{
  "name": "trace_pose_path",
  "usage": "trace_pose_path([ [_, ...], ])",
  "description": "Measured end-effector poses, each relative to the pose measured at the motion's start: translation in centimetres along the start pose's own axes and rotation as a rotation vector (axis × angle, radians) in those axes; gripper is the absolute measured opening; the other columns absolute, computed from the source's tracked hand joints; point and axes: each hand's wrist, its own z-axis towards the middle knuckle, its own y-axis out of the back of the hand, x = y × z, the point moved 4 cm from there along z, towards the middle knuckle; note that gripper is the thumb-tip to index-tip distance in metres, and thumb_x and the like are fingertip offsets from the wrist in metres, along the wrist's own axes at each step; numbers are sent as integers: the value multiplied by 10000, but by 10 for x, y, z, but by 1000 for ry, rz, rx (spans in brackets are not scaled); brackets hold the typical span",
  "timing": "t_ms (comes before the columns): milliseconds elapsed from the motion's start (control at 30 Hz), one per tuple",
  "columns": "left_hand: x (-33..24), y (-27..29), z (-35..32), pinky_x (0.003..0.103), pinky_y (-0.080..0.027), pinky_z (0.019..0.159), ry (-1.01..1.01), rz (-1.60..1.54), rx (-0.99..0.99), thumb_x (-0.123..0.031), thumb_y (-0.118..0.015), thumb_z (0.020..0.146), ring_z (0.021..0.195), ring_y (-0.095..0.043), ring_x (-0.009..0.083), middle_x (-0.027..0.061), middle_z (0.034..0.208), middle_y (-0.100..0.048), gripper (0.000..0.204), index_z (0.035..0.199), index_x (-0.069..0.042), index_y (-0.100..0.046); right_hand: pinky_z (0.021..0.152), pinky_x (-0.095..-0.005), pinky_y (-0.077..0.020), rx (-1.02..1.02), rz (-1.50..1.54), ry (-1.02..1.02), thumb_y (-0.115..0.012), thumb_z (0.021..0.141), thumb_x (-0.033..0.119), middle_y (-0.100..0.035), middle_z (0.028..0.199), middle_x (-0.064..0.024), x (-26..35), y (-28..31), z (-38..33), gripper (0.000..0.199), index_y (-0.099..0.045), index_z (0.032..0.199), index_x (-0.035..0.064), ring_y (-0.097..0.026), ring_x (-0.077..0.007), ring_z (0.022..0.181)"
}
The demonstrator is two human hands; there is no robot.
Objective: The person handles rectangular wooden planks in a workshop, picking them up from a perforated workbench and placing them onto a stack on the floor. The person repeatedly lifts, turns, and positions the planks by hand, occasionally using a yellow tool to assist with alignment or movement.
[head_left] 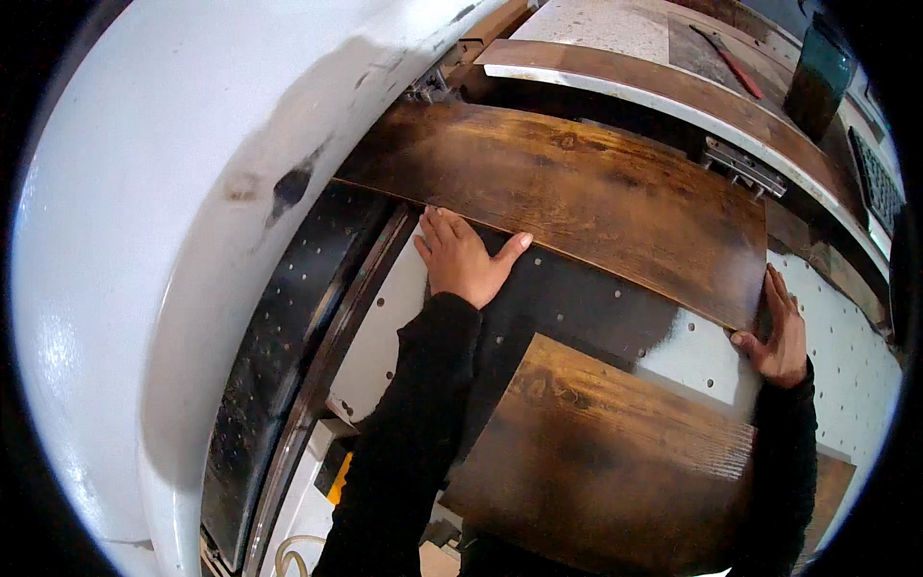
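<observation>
A long brown wood-grain panel (pixel 577 183) lies flat across the perforated machine table (pixel 561 298). My left hand (pixel 466 257) presses against the panel's near edge, left of its middle, with the thumb spread away from the fingers. At the panel's near right corner is my right hand (pixel 781 332), its fingers stretched along the short end and its thumb at the near edge. A second wood-grain panel (pixel 615 452) lies closer to me, between my forearms; its near side runs into shadow by my body.
A big white machine housing (pixel 125 240) curves along the left. Metal clamps (pixel 745 168) sit at the panel's far side. Beyond, a bench (pixel 615 29) carries a red-handled tool (pixel 738 72), a dark teal jar (pixel 820 82) and a keyboard (pixel 877 183). A dark slotted rail (pixel 336 327) runs along the left.
</observation>
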Motion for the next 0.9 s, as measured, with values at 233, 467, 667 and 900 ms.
trace_pose_path([
  [233, -3, 3, -8, 534, -98, 1083, -69, -55, 20, -731, -460, 761, 1349, -110, 449, 367, 1409, -137, 1127, 1317, 206, -172, 1020, -619, -183, 40, -35, -15, -581, 652, 688, -346, 1374, -285, 0, 2, -7, 1045, -341, 1337, -64, -317, -440, 1288],
  [467, 1, -4, 1, 499, -124, 1093, -30, -60, -75, -756, -468, 723, 1354, -175, 390, 305, 1414, -235, 1112, 1322, 160, -268, 1055, -572, -159, 45, -3, -59, -709, 634, 586, -393, 1346, -261, -2, 4, -3, 1041, -285, 1383, 1, -357, -375, 1277],
  [667, 4, -3, 5, 465, -53, 1114, 23, -15, 93, -830, -365, 704, 1370, -111, 383, 309, 1445, -129, 1201, 1377, 134, -123, 1015, -645, -203, -83, 33, -34, -754, 586, 555, -396, 1360, -127, -2, 8, -4, 927, -401, 1292, 68, -444, -322, 1213],
  [900, 4, 0, -3, 438, -73, 1120, 52, -28, 87, -727, -478, 747, 1381, -92, 367, 296, 1459, -109, 1115, 1364, 148, -163, 958, -604, -278, -100, -65, 13, -704, 597, 621, -444, 1308, -82, -2, 5, -10, 871, -465, 1241, 85, -497, -291, 1141],
])
